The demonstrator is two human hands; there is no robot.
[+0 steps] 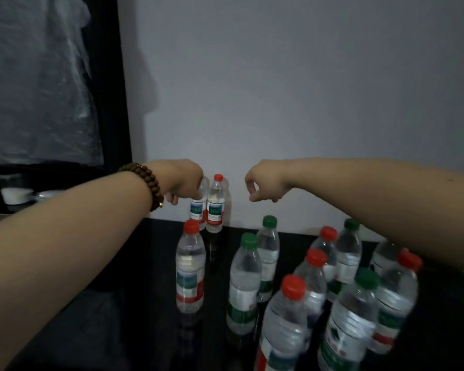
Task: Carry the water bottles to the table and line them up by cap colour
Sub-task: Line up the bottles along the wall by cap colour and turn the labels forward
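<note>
As far as I can log from the head camera, all stock stands on a dark glossy worktop (pixel 134 330) set against a pale wall (pixel 279 89).

1. Left hand (pixel 184 183), beaded bracelet (pixel 148 189) on the wrist. Its fingers are clamped round the shoulder of the far bottle (pixel 197 211) at the wall edge. The cap is hidden by the hand; the label is red-banded.
2. Far red-capped bottle (pixel 215 204), upright, just beside item 1 on its right. I cannot tell whether the two touch.
3. Right hand (pixel 265 183), in the air to the right of that pair. Its fingers are curled together, thumb tip near the forefinger, holding nothing.
4. Lone red-capped bottle (pixel 190 266), upright, nearer me than the far pair and apart from the rest.
5. Near green-capped bottle (pixel 245 282) and rear green-capped bottle (pixel 268 253), upright, one behind the other, mid-worktop.
6. Right-hand cluster (pixel 343 298), upright bottles close together below the right forearm. I count four red caps and two green, mixed. One further bottle (pixel 383 254) is partly covered by the arm, cap unseen.
7. At left, a dark-framed panel (pixel 118 89) draped with clear plastic sheet (pixel 38 89), with white bowls (pixel 14 195) below it.
</note>
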